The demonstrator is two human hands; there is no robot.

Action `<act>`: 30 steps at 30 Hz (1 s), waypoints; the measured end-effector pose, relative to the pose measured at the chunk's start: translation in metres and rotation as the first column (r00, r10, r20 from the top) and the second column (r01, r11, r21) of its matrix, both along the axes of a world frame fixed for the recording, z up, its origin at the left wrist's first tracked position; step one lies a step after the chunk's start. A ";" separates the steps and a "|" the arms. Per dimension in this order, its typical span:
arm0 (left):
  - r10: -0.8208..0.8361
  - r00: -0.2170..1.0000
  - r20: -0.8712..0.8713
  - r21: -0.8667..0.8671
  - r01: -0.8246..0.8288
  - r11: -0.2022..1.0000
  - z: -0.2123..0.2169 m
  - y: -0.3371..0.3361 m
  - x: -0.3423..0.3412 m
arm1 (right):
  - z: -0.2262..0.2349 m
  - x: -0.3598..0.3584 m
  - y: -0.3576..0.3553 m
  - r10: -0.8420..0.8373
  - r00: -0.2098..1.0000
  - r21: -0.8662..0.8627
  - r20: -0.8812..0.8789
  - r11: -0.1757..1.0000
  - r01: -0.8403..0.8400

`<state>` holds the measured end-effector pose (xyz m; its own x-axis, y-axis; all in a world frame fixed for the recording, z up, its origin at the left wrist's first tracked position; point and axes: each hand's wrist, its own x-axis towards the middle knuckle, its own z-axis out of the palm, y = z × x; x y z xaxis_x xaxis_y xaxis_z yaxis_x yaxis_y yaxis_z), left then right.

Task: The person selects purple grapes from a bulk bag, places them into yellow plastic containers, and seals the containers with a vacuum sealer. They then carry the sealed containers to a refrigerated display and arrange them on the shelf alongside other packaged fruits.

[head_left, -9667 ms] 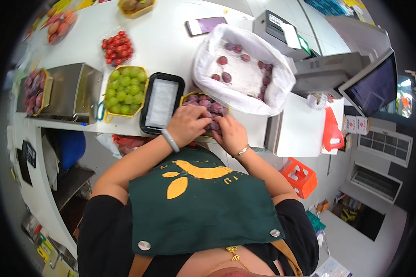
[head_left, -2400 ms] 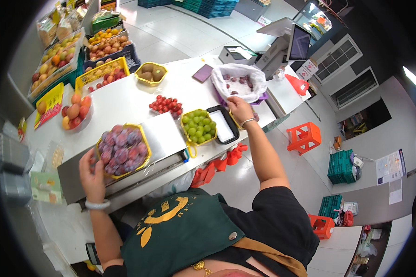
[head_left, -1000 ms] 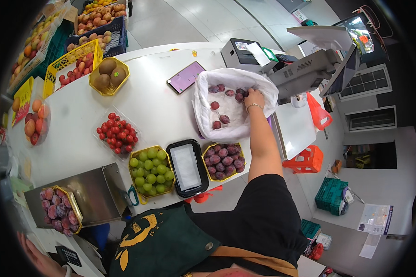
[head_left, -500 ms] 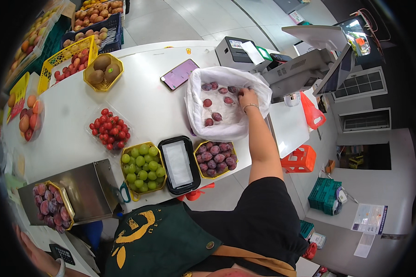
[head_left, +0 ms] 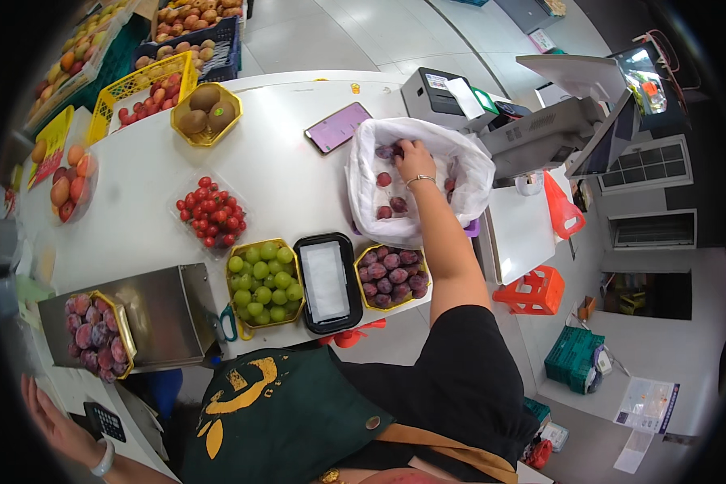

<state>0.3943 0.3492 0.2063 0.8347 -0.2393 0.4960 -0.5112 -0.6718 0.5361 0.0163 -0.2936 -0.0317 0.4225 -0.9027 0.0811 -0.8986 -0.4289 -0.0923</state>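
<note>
My right hand (head_left: 415, 164) reaches into a basket with a white liner (head_left: 365, 194), its fingers bent round a dark plum at the far side. Loose plums (head_left: 384, 179) lie about it on the liner, some partly hidden by my forearm. At the far left my left hand (head_left: 55, 421) is held out with fingers stretched and nothing in it, near a dark calculator (head_left: 105, 421). Above that hand, a gold tray of plums (head_left: 95, 335) rests on a steel box (head_left: 169, 315). Another gold-rimmed tray of plums (head_left: 391, 276) stands in front of the basket.
Along the counter are a black lined tray (head_left: 328, 280), green grapes (head_left: 262, 282), cherry tomatoes (head_left: 210, 214), kiwis (head_left: 207, 110) and a phone (head_left: 338, 127). Blue-handled scissors (head_left: 228, 323) lie beside the grapes. A printer (head_left: 440, 98) and grey screen stand (head_left: 540, 129) are behind the basket.
My right hand has moved left inside the basket, from its right side to the plums at the far left. My left hand shows more fully now. The whole view has shifted slightly.
</note>
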 end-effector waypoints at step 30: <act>-0.830 0.495 -0.259 -0.352 0.751 0.558 -0.068 0.015 0.111 | 0.224 0.346 0.506 0.910 0.353 -0.122 0.216 0.383 -0.916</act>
